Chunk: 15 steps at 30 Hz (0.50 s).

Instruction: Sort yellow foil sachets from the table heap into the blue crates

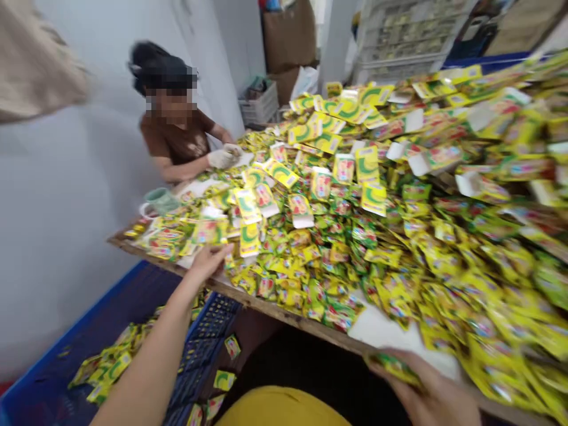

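My left hand (207,261) is at the table's left front edge, its fingers closed at the lower edge of a small yellow carton (210,231); the exact grip is blurred. My right hand (428,387) is at the front edge on the right, closed around a green and yellow sachet (396,365). Between the hands, a heap of similar sachets (288,269) covers the wooden-edged table (306,324). Several yellow and green cartons (373,198) lie over the sachets, some with white flaps open.
Across the table's left end sits a person (177,136) with gloved hands (224,156) over the heap. A green mug (162,201) stands at the left corner. Below is a blue crate (133,290) with sachets inside. White crates (260,103) and cardboard boxes (290,35) stand behind.
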Each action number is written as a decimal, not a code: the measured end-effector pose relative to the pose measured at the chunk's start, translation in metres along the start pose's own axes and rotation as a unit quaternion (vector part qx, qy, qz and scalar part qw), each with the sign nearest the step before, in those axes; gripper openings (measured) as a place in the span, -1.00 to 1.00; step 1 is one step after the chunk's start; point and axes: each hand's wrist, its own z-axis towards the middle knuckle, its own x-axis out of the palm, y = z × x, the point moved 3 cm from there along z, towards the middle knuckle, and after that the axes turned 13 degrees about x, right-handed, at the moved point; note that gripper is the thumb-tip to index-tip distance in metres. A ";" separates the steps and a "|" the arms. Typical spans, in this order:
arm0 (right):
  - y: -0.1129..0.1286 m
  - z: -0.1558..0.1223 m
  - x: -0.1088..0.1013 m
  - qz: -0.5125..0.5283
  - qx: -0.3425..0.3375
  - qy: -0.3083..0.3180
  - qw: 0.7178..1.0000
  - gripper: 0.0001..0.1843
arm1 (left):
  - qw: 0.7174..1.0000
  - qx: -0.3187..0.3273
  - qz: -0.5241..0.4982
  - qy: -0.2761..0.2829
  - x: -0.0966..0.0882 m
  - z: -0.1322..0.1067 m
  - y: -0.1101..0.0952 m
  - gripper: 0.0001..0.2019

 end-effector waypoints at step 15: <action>-0.023 0.020 -0.012 -0.126 -0.054 0.091 0.986 -0.67 | 0.969 0.033 -0.234 0.074 0.037 -0.027 -0.023 -0.52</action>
